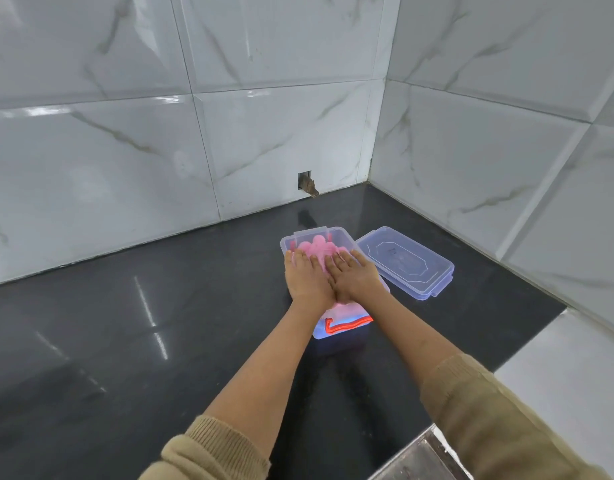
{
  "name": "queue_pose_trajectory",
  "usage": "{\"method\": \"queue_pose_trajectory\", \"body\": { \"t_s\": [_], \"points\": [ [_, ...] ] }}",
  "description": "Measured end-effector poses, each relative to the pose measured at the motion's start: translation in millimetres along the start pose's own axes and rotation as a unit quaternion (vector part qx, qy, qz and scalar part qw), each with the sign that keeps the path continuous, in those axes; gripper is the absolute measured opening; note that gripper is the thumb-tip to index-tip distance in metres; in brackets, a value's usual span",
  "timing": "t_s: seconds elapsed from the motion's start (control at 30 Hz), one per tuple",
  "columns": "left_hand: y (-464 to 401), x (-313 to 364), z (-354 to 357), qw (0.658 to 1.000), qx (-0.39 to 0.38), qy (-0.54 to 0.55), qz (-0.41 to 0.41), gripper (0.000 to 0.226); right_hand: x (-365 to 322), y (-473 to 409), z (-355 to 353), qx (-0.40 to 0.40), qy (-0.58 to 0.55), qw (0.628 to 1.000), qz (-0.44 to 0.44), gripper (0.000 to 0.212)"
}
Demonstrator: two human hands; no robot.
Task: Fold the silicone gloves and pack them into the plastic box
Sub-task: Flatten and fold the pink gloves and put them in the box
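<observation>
A clear plastic box (343,332) with a red handle stands on the black counter, its long side running away from me. Pink silicone gloves (316,247) lie inside it, their fingers showing at the far end. My left hand (307,275) and my right hand (356,277) lie flat, side by side, palms down on the gloves in the box. Both hands have straight fingers and grip nothing. The hands hide most of the gloves.
The box's clear lid (406,261) lies on the counter just right of the box. White marble tiled walls meet in a corner behind. A small hole (307,183) is in the back wall. The black counter (143,323) ends at the right; a metal edge (427,455) shows bottom right.
</observation>
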State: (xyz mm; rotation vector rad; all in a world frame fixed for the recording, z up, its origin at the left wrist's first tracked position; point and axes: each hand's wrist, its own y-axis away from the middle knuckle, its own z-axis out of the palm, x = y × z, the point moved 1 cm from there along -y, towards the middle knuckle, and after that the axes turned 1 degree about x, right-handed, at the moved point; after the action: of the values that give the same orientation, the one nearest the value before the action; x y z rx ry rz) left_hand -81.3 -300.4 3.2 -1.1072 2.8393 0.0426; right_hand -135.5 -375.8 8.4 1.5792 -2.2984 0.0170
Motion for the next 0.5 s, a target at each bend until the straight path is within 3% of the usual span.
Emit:
{"method": "queue_pose_trajectory", "body": {
  "t_s": [0.07, 0.13, 0.23, 0.3, 0.4, 0.5],
  "points": [
    [2, -10, 2, 0.985, 0.081, 0.149, 0.009, 0.056, 2, 2, -4, 0.139, -0.105, 0.985, 0.0, 0.041],
    [3, -21, 6, 0.931, 0.136, 0.336, -0.034, 0.055, 9, 3, -5, 0.222, -0.243, 0.944, 0.023, 0.037],
    [5, -30, 13, 0.822, 0.099, 0.549, -0.114, 0.067, 21, 4, -5, 0.193, -0.412, 0.889, 0.046, 0.044],
    [5, -28, 16, 0.763, 0.056, 0.632, -0.124, 0.069, 25, 4, -2, 0.157, -0.452, 0.877, 0.042, 0.046],
    [5, -27, 16, 0.706, 0.029, 0.693, -0.143, 0.07, 29, 3, 0, 0.145, -0.474, 0.867, 0.046, 0.049],
    [5, -27, 16, 0.674, 0.021, 0.721, -0.159, 0.066, 34, 2, 5, 0.123, -0.524, 0.839, 0.081, 0.051]
  ]
}}
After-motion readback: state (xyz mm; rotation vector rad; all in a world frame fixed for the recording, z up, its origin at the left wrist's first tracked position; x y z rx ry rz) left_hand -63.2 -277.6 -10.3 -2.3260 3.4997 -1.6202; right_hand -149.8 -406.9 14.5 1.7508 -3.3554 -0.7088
